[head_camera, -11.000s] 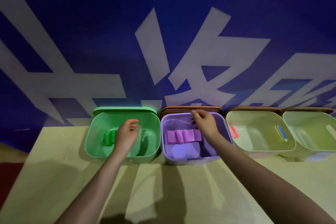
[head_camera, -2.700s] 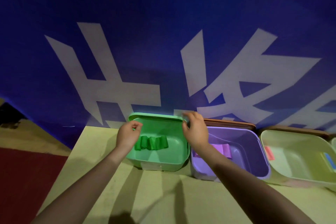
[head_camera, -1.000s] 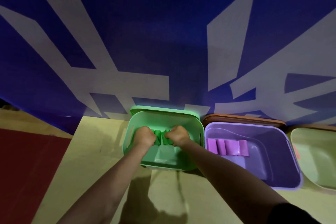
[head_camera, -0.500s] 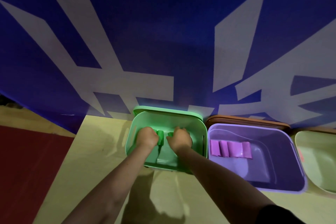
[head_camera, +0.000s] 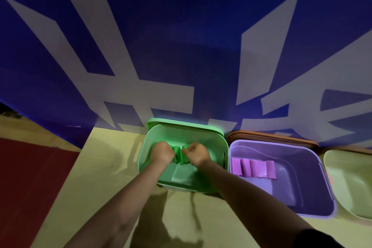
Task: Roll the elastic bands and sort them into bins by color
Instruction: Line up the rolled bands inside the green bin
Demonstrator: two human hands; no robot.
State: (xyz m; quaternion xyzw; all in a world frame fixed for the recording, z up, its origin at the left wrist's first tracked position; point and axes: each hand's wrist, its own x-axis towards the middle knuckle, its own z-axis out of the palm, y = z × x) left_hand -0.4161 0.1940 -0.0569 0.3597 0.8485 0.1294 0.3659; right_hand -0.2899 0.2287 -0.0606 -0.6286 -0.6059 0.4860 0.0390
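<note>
A green bin [head_camera: 215, 145] stands on the table against the blue wall, its lid propped behind it. Both my hands are inside it. My left hand [head_camera: 162, 152] and my right hand [head_camera: 196, 154] curl round the green rolled bands [head_camera: 179, 155], one hand at each end of the row. Only the middle rolls show between my fists. To the right a purple bin [head_camera: 314, 179] holds a row of purple rolled bands [head_camera: 253, 168].
A pale green bin [head_camera: 350, 183] sits at the right edge, cut off by the frame. The yellowish table [head_camera: 96, 177] ends at the left over a red floor [head_camera: 26, 177]. A blue banner with white characters [head_camera: 181, 46] rises behind the bins.
Over the last second my hands have stayed closed on the green rolls in the green bin. My view has shifted slightly. Earlier, my hands were at the bin's rim.
</note>
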